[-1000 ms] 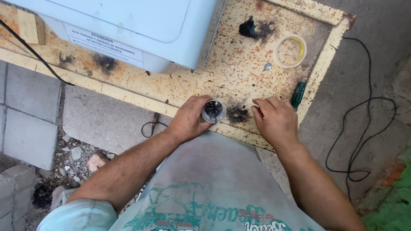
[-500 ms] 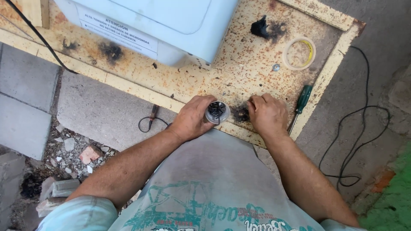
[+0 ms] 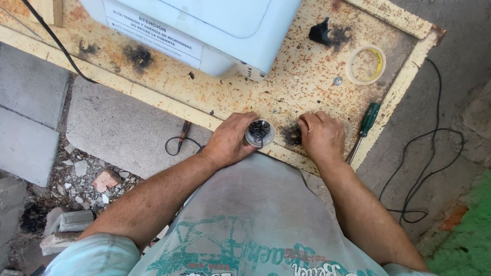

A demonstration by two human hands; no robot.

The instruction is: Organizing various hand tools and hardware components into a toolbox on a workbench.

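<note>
1. Rust-speckled and cream-painted, the metal bench (image 3: 307, 76) fills the upper half of the view, with grey paving slabs and rubble on the ground at eight o'clock and bare concrete at three o'clock.
2. Nearest the wearer, at the bench's near edge, the left hand (image 3: 229, 140) is curled around a small round part with a pale rim and dark centre (image 3: 260, 133); its grip is closed on that part, which sits at about six o'clock on the bench.
3. Just beside it, at the four o'clock side of the part, the right hand (image 3: 322, 137) presses down as a loose fist next to a sooty black smudge (image 3: 291, 135); whether its fingers pinch anything I cannot tell.
4. My reading: the work in hand is steadying the round part while the other hand attends to the spot beside it. The next move calls for a firm left hold and a fine right-hand touch.
5. A green-handled screwdriver (image 3: 365, 125) lies right of the right hand, near it.
6. Farther out, at one o'clock, lie a roll of clear tape (image 3: 365, 65), a small washer (image 3: 337, 81) and a black lump (image 3: 320, 33).
7. Farthest, at twelve o'clock, stands a white microwave oven casing (image 3: 230, 30); a black cable (image 3: 424, 168) loops on the concrete at three o'clock.
</note>
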